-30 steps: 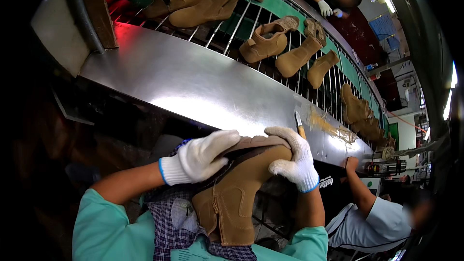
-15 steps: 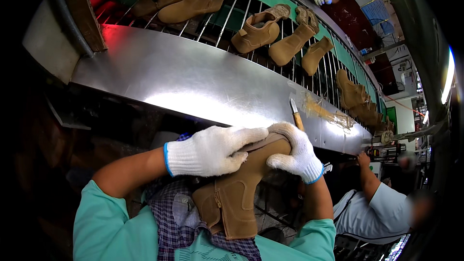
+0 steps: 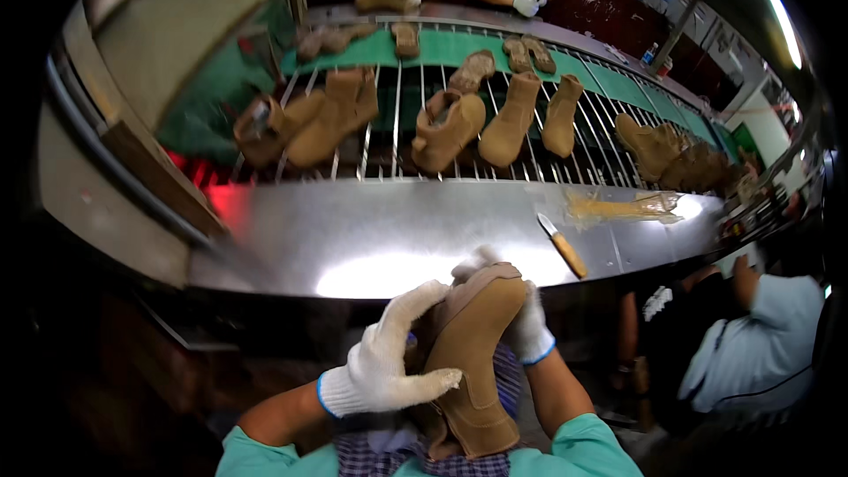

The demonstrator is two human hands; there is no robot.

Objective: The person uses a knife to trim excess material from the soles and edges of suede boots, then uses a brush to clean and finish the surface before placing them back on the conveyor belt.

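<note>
Head view: tan boot (image 3: 473, 353) held upright over the lap, just short of the steel counter's (image 3: 353, 230) near edge. Left hand (image 3: 389, 362), white-gloved, fingers laid flat across the shaft. Right hand (image 3: 523, 329) mostly hidden behind the boot, curled against its far side. Knife (image 3: 563, 246) lying near the counter's right end. More boots (image 3: 446, 128) along the wire rack beyond.

A single head-worn fisheye view looks steeply down from the wearer's own position, close over the hands (image 3: 459, 344) and the tan boot (image 3: 473, 362) at the lower edge, then out across the steel bench (image 3: 371, 230) to the barred conveyor (image 3: 424, 132) beyond (straight edges bow toward the dark rim). Co-workers sit far across and at right.
</note>
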